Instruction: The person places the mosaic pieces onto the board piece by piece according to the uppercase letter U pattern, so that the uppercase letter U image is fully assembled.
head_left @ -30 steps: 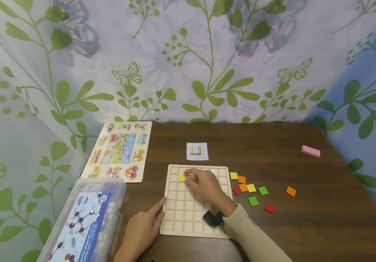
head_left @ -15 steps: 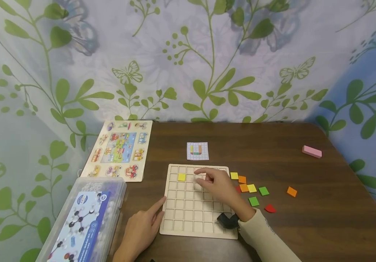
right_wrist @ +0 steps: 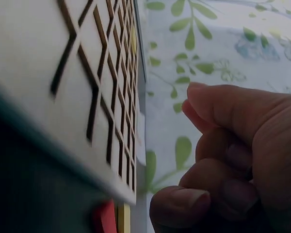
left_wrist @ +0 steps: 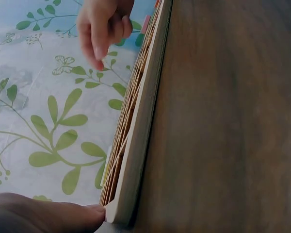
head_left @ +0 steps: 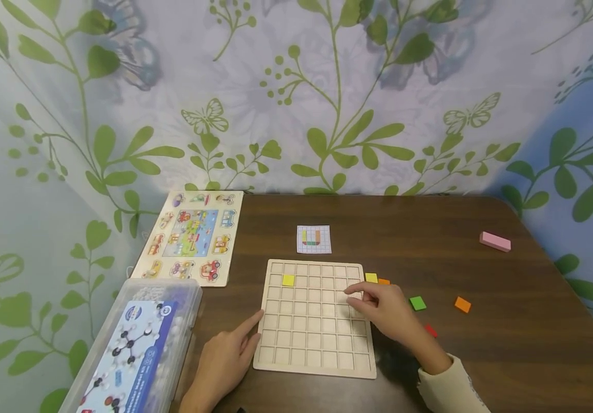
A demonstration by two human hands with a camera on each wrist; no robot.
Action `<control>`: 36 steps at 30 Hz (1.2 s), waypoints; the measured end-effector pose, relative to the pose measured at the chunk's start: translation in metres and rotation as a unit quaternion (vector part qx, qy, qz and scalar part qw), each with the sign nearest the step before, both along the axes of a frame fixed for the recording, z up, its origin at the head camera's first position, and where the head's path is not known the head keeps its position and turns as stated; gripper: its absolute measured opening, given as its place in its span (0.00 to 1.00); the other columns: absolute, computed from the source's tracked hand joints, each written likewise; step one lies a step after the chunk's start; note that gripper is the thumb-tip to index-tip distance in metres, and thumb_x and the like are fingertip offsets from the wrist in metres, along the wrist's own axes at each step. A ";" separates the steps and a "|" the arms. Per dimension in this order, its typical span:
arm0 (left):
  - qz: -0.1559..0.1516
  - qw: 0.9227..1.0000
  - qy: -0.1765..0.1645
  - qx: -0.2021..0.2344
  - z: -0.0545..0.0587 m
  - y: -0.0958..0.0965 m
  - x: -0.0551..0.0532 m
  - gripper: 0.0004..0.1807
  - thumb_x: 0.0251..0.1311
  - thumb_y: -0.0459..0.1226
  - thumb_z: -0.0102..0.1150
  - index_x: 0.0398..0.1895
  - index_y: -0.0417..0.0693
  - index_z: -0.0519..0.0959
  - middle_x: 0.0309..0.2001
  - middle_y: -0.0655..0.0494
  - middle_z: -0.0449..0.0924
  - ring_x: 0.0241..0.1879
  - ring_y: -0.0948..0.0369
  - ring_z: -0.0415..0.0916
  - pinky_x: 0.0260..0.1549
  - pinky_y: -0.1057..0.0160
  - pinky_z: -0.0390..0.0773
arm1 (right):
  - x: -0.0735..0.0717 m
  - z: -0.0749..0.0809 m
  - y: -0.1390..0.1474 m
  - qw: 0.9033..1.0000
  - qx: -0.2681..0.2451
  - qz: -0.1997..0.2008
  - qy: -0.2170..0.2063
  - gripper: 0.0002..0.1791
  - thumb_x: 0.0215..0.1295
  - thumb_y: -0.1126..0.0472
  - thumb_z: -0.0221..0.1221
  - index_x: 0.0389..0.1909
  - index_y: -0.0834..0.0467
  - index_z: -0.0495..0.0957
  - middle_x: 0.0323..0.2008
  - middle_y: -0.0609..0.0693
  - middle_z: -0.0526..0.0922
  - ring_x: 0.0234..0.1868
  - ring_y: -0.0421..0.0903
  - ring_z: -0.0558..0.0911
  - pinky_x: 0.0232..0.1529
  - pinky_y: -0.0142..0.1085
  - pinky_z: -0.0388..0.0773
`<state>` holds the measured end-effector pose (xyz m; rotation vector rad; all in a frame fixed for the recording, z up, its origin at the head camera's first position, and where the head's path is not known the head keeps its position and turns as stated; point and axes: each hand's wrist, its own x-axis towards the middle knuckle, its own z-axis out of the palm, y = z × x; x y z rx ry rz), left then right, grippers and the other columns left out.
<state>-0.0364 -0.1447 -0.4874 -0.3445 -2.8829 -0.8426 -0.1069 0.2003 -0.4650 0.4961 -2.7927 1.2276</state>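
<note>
A wooden grid board (head_left: 314, 327) lies on the table, with one yellow square tile (head_left: 288, 280) in a cell near its upper left. My left hand (head_left: 224, 358) touches the board's left edge with an extended index finger; its fingertip meets the board's corner in the left wrist view. Over the board's right edge hovers my right hand (head_left: 391, 312), fingers loosely bent and nothing between them. Beside it on the table are a yellow tile (head_left: 371, 277), a partly covered orange tile (head_left: 384, 281), a green tile (head_left: 417, 303) and a red piece (head_left: 431, 330). The hand hides other tiles.
Behind the board lies a small printed pattern card (head_left: 314, 246). A picture puzzle board (head_left: 224, 229) and a clear plastic molecular model kit box (head_left: 144, 344) stand at the left. Farther right are a loose orange tile (head_left: 463, 304) and a pink block (head_left: 495, 241).
My right hand has let go of the yellow tile, which stays in its cell, and has moved right across the board toward the loose tiles. The left hand has stayed at the board's edge.
</note>
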 end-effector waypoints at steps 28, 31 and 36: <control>0.013 0.999 -0.030 0.016 0.001 0.001 -0.003 0.23 0.67 0.40 0.66 0.66 0.61 0.80 0.12 0.74 0.52 0.13 0.74 0.43 0.13 0.69 0.52 | 0.021 -0.011 0.092 0.982 0.117 -0.140 -0.048 0.19 0.64 0.50 0.71 0.52 0.53 0.85 0.18 0.43 0.67 0.18 0.41 0.66 0.19 0.34 0.62; 0.013 0.999 -0.033 0.013 0.002 0.001 -0.003 0.23 0.68 0.41 0.65 0.66 0.63 0.79 0.12 0.74 0.52 0.13 0.74 0.44 0.14 0.68 0.52 | 0.020 -0.013 0.086 0.979 0.136 -0.140 -0.063 0.21 0.65 0.52 0.70 0.56 0.54 0.83 0.18 0.44 0.68 0.18 0.43 0.67 0.19 0.34 0.63; 0.011 0.999 -0.030 0.012 0.001 0.001 -0.003 0.23 0.67 0.41 0.66 0.66 0.62 0.80 0.12 0.74 0.52 0.13 0.74 0.44 0.14 0.68 0.52 | 0.020 -0.016 0.084 0.976 0.154 -0.135 -0.066 0.22 0.66 0.57 0.69 0.60 0.55 0.81 0.18 0.44 0.67 0.18 0.43 0.66 0.19 0.34 0.62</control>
